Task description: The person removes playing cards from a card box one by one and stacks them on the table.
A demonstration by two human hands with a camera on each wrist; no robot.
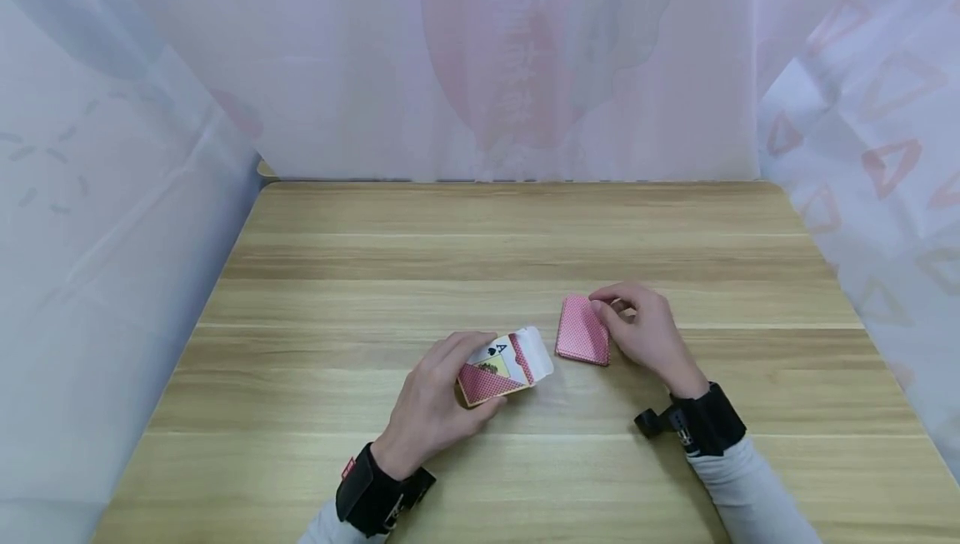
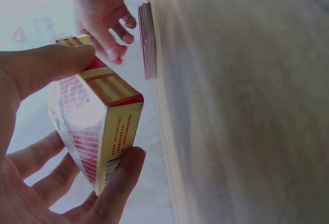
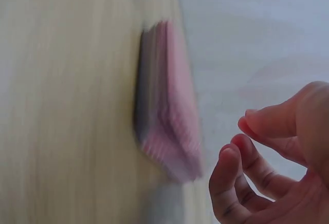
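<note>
**Cards out of the box, and a loose stack that could easily scatter**

Head view: risk first. The card deck [image 1: 582,330] lies face down on the wooden table [image 1: 495,244], unboxed and not squared against anything, so a clumsy grab at one edge would probably fan it or knock the top cards off. The card box [image 1: 504,369] is tilted in the left hand [image 1: 435,402] with its flap open toward 1 o'clock; a loose flap like that could bend or catch if cards get shoved in crooked. The right hand [image 1: 645,331] sits at 3 o'clock of the deck, fingers loosely curled, right at the deck's edge. Can't tell if it actually touches.

Left wrist view: the left hand's fingers [image 2: 115,183] and thumb are wrapped round the box [image 2: 97,126], gripping it by its long sides, clear of the table. The deck [image 2: 148,41] rests on the wood around 12 o'clock from the box.

Right wrist view: blurry, but the right hand's fingers [image 3: 234,183] are curled, holding nothing, a gap showing between them and the deck [image 3: 169,121].
</note>
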